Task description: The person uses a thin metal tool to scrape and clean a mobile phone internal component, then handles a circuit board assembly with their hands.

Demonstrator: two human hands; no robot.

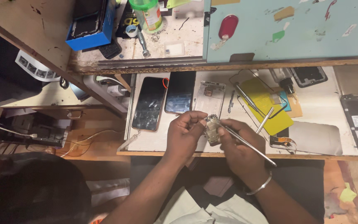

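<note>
Left hand (pixel 184 132) pinched small circuit board (pixel 212 129) above bench edge (pixel 154 152). Right hand (pixel 238 143) gripped thin metal tool (pixel 249 146), tip on board. Board already out of phone; white frame (pixel 209 98) and two phones (pixel 149 103) lay waiting nearby. Work looked midway.

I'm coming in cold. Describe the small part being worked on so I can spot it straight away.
Start at the white worktop under the pale blue panel, then drop to its front edge, where the two hands meet. The left hand pinches a small metal circuit board, and the right hand touches a thin metal tool to it. Unlike the flat dark phones lying behind, it is silvery, tiny and held off the surface.
</note>
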